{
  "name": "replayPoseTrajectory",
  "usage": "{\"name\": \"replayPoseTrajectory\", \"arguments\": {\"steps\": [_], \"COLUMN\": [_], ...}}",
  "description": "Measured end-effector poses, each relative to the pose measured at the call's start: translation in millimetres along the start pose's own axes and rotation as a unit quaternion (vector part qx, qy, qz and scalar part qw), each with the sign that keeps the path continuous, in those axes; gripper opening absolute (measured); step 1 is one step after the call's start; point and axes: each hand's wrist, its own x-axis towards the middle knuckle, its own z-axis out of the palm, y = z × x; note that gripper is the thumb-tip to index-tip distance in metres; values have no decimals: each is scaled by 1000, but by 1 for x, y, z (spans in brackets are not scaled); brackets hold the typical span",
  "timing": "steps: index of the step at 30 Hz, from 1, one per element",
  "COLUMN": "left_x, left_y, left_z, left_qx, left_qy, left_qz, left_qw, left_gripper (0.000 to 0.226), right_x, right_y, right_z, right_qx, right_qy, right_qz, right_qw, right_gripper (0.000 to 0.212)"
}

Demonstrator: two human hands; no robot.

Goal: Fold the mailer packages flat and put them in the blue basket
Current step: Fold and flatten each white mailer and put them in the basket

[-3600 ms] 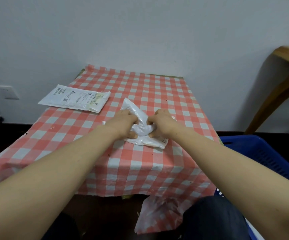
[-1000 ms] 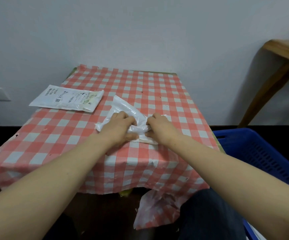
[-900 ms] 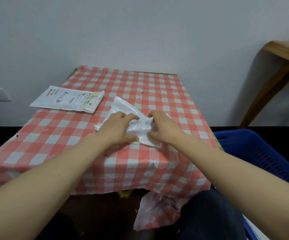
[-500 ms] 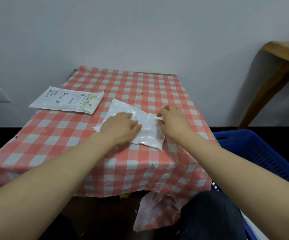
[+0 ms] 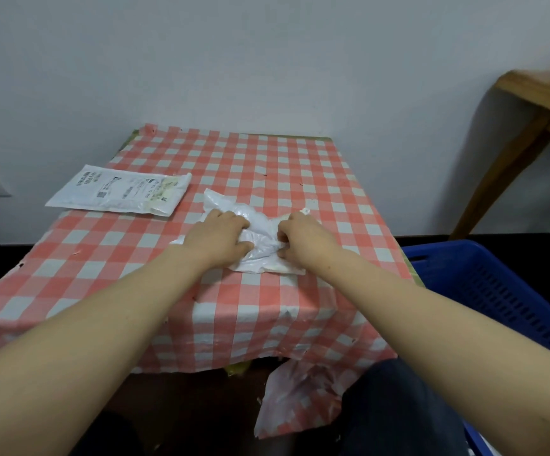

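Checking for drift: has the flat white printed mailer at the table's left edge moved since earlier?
No. The flat white printed mailer lies at the same left edge of the red-checked tablecloth.

Both forearms reach forward; left hand (image 5: 218,236) and right hand (image 5: 303,236) lie knuckles-up, fingers curled inward

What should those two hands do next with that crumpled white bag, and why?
Probably press and smooth it flat. The white bag is bunched up between the left hand and right hand on the checked table, too lumpy to fold neatly for the blue basket.
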Motion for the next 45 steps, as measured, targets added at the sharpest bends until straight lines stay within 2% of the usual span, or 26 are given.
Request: {"name": "replayPoseTrajectory", "arguments": {"steps": [4,8,10,12,15,17,19,23,45], "left_x": [-4,-6,-1,8,20,24,27,30,30], "left_y": [0,-1,-5,-8,-13,-18,-21,-25,-23], "left_z": [-1,2,4,6,12,16,19,26,30], "left_qx": [18,-49,-38,-5,48,49,34,6,15], "left_qy": [0,157,182,147,50,-1,-19,-17,1], "left_qz": [7,-6,-16,-22,-22,-31,-35,-40,-37], "left_qw": [1000,986,982,989,997,998,999,999,999], "left_gripper": [53,41,37,38,47,51,52,52,52], "right_x": [-7,-6,5,21,36,40,40,45,51], "right_y": [3,-4,-11,-14,-11,-9,-6,-6,-7], "right_z": [-3,-6,0,8,17,23,27,35,39], "right_qx": [1,44,56,45,-4,-16,5,37,1], "right_qy": [-26,76,83,50,12,0,-7,-6,2], "right_qz": [17,8,-25,-31,5,16,25,23,24], "right_qw": [1000,996,995,997,1000,1000,1000,999,1000], "right_gripper": [43,44,43,47,56,57,56,52,52]}}
